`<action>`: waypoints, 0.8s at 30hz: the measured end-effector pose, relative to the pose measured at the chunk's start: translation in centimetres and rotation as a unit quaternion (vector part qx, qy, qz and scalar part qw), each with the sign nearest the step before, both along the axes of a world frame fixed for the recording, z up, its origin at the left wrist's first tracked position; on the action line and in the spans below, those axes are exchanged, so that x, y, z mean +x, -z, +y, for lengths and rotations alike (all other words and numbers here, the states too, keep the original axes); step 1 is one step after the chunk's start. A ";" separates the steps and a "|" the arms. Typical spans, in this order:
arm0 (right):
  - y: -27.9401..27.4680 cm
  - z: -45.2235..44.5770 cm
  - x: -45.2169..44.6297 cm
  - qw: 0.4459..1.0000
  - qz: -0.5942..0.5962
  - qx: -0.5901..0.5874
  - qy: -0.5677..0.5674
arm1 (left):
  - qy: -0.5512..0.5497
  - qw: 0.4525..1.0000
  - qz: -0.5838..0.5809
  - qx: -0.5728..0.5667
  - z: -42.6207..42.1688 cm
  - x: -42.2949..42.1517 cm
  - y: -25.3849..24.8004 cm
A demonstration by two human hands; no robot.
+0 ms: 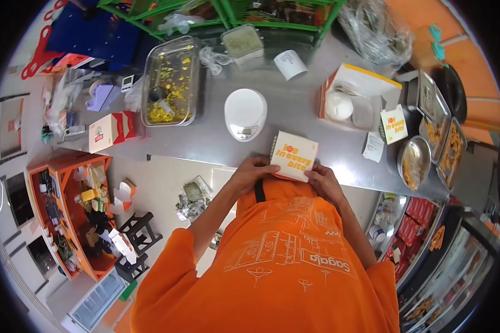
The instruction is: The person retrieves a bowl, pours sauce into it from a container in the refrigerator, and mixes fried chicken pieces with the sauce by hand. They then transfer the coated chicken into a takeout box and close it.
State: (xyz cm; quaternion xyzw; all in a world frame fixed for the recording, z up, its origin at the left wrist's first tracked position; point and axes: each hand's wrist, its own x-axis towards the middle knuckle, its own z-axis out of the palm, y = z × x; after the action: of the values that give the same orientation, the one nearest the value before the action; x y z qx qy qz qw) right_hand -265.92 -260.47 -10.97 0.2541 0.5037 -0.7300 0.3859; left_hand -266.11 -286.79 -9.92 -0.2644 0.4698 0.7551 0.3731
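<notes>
A small white food box with yellow and orange lettering on its lid sits at the front edge of the steel table, its lid down. My left hand grips its left side, the thumb lying along the near corner. At the lower right corner, my right hand holds the box with thumb and fingers. Behind the box stands a white digital kitchen scale with nothing on its plate.
On the steel table, a clear tray of yellow pieces is left of the scale. An open carton, a receipt and a steel bowl stand right. Green racks line the back.
</notes>
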 end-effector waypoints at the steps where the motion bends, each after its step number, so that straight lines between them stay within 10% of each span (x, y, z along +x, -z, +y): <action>1: -0.3 -0.3 -0.1 1.000 0.009 0.000 0.000 | -0.004 1.000 0.001 0.008 -0.1 -0.1 0.0; 24: -0.8 -1.1 1.2 0.999 -0.019 -0.002 0.046 | -0.006 0.998 -0.061 0.034 -0.7 0.6 0.3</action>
State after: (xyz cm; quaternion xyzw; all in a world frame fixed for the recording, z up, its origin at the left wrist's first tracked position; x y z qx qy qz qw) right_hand -264.75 -261.58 -10.21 0.2901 0.4830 -0.7428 0.3617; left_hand -265.46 -287.46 -10.19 -0.2997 0.4185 0.7553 0.4056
